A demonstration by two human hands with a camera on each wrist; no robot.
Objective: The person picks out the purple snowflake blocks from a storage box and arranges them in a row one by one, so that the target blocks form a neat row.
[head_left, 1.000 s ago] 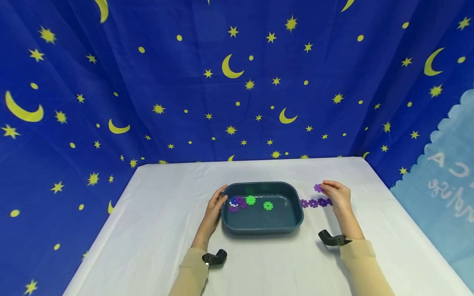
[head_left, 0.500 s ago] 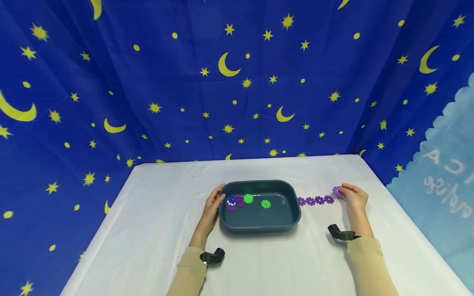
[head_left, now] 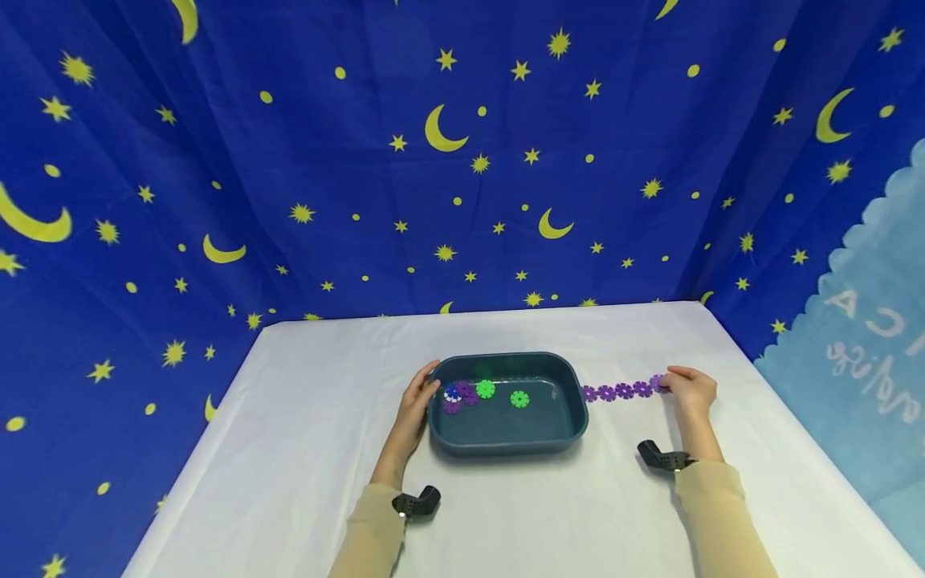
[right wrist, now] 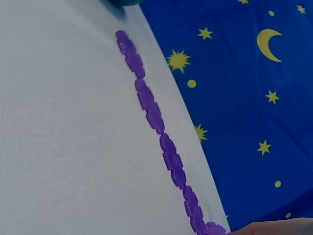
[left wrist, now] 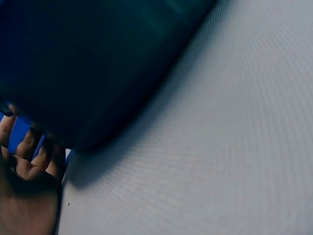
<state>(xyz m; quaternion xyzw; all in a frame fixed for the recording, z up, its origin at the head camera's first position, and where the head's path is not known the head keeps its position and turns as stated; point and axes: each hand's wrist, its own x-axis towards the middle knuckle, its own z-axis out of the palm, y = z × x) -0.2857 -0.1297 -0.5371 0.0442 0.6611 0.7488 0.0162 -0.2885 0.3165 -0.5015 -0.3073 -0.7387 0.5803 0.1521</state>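
Observation:
Purple notched plastic discs (head_left: 625, 391) lie in a row on the table, running rightward from the dark teal basin (head_left: 506, 446). At the row's right end my right hand (head_left: 692, 393) pinches another purple disc (head_left: 657, 383), tilted up and close against or touching the last one. In the right wrist view the row (right wrist: 171, 159) is seen at a low angle, with the pinched disc (right wrist: 215, 228) by a fingertip. My left hand (head_left: 413, 409) holds the basin's left side by the rim; in the left wrist view its fingers (left wrist: 29, 142) are bent against the basin wall.
Inside the basin are two green discs (head_left: 519, 399), several purple discs (head_left: 452, 408) and a blue-and-white piece (head_left: 452, 392). White cloth covers the table (head_left: 506, 522). A blue star-and-moon curtain (head_left: 361, 160) encloses the back and sides.
My right hand has moved right from above the row to its end, then lowered the pinched purple disc to the last one. My left hand has stayed on the basin.

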